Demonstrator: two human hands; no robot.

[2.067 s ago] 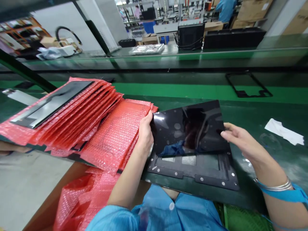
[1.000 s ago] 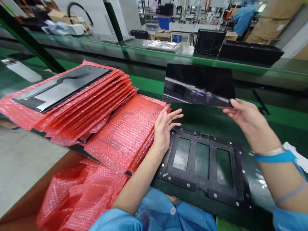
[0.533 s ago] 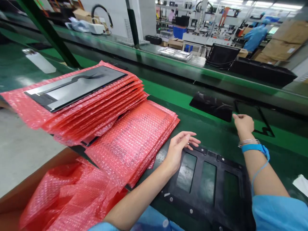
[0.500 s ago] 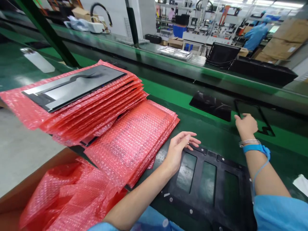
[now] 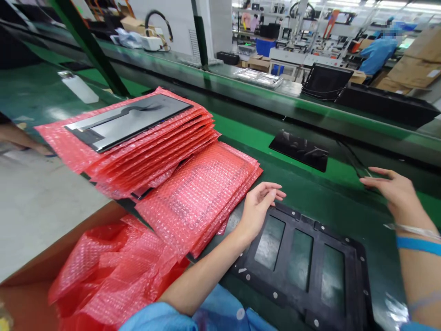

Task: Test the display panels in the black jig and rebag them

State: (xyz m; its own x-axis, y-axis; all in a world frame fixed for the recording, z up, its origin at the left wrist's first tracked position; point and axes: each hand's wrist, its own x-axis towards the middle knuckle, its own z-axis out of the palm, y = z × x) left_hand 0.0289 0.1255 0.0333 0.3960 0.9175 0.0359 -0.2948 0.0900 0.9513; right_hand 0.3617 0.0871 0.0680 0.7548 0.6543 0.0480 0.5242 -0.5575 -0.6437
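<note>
At middle right, the right hand [image 5: 398, 191] had left the flat, glossy black panel [image 5: 299, 151] set down for a thin black frame [image 5: 355, 161], grip unclear, while the left hand [image 5: 258, 202] hung loose-fingered.

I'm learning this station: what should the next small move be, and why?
Probably secure the thin black frame with the right hand: that hand is right at the frame, though a firm grip isn't clear, and the left hand, holding nothing, is at a corner of the windowed black plate.

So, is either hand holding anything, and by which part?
Left hand holds nothing. Right hand is at the thin black frame; blur hides whether it's held.
</note>
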